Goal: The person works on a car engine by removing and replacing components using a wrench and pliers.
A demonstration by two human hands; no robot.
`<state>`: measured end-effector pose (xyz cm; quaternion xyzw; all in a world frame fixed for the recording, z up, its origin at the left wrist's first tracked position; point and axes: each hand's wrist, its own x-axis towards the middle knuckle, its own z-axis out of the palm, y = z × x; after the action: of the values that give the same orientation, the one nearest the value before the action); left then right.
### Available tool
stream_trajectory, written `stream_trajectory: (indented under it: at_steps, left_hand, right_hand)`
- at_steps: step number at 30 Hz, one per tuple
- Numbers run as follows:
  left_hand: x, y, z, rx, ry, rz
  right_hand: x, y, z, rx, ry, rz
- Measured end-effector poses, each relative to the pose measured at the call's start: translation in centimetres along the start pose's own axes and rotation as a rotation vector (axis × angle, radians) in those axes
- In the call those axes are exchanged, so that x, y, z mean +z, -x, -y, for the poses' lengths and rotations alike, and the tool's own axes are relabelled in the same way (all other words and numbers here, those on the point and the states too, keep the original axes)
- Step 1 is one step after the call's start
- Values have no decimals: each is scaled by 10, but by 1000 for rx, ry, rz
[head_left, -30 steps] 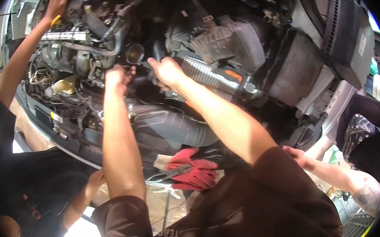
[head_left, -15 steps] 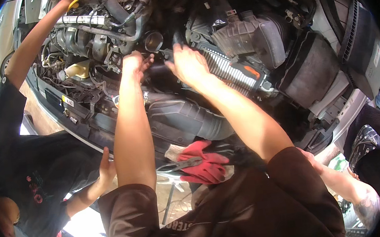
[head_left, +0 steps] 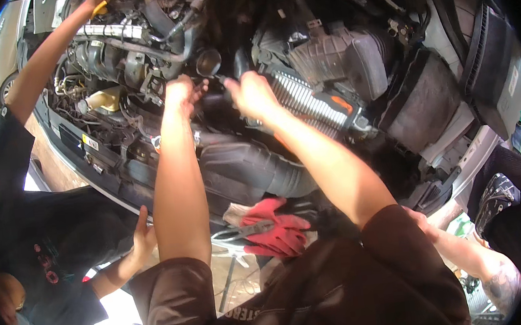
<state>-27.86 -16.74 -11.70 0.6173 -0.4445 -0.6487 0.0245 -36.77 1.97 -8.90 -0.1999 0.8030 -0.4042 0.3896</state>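
Note:
My left hand [head_left: 182, 93] reaches into the engine bay just below a round metal-rimmed opening [head_left: 207, 61]. Its fingers are bent but apart, and I see nothing held in them. To the right, my right hand [head_left: 255, 96] is closed, thumb toward the left hand; whatever it grips is hidden in shadow. Close beside it lies the pleated air filter [head_left: 304, 99], white with an orange mark. A dark ribbed intake duct [head_left: 251, 163] runs beneath my forearms. Red work gloves [head_left: 276, 228] with grey pliers [head_left: 257, 228] on them lie at the bay's front edge.
At the left, a person in a dark shirt [head_left: 59, 225] stretches an arm over the engine [head_left: 106, 55]. Another person's forearm [head_left: 463, 249] is at the lower right. A black airbox cover [head_left: 345, 60] and battery-side box [head_left: 423, 93] lie to the right.
My right hand has drawn slightly down and its fingers have curled in more. The left hand stays nearly in place. The whole view has shifted slightly.

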Motion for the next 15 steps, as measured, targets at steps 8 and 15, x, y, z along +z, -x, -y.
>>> stream_trajectory:
  at_steps: [8, 15]
  left_hand:
    - [0, 10, -9, -14, -8, -9]
    - [2, 1, -4, -26, -3, -3]
  right_hand:
    - [-4, 9, 20, -111, 295, 11]
    - [-4, -16, -10, 534, -880, 328]
